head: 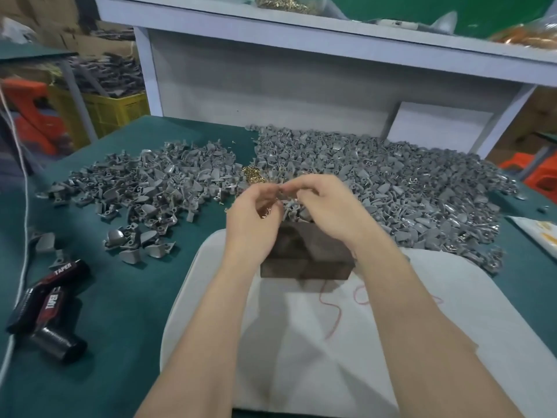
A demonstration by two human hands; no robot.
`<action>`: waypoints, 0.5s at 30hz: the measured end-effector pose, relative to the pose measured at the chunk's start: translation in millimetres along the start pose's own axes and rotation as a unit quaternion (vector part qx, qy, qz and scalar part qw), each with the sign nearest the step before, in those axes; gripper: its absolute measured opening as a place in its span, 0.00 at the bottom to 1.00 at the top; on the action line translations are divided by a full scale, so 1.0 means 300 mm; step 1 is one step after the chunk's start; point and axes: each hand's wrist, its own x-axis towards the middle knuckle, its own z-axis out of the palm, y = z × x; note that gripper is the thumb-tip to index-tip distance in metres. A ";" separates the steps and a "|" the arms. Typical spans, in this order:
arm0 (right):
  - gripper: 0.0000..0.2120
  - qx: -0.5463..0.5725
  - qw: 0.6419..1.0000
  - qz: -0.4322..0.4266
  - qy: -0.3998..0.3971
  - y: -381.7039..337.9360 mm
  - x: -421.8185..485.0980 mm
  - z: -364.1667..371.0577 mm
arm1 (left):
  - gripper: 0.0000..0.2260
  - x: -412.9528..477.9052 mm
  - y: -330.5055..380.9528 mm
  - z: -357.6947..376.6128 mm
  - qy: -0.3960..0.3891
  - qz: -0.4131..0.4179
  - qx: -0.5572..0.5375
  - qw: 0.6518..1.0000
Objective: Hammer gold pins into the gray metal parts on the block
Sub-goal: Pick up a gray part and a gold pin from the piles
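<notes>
A dark block (304, 260) rests on a white cloth (346, 342) in front of me. Both hands hover just above its far edge. My left hand (251, 220) is cupped around several gold pins that glint in its palm. My right hand (327, 206) pinches a small gray metal part with its fingertips, which meet those of the left hand. A small heap of gold pins (254, 175) lies behind the hands. Large piles of gray metal parts (407, 188) spread across the green table. No hammer is visible.
A second pile of gray parts (156, 188) covers the table's left half. Black cylinders labelled TAPER (48, 309) lie at the front left beside a white cord (22, 236). A white shelf (301, 40) stands behind. A packet (539, 233) lies at the right edge.
</notes>
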 end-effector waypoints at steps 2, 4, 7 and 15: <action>0.16 0.051 0.999 0.001 0.011 0.000 -0.007 0.008 | 0.06 -0.003 -0.004 0.002 0.016 -0.009 -0.008 1.000; 0.16 0.107 0.994 0.002 0.007 -0.009 -0.001 0.029 | 0.05 0.000 -0.012 -0.006 0.045 -0.037 -0.021 0.998; 0.13 0.202 0.979 0.023 0.022 -0.022 0.028 0.059 | 0.07 0.014 -0.024 -0.022 0.096 -0.090 -0.053 0.990; 0.12 -0.187 0.980 0.046 -0.046 -0.005 0.178 0.229 | 0.06 0.043 -0.040 -0.082 0.266 -0.127 -0.213 0.932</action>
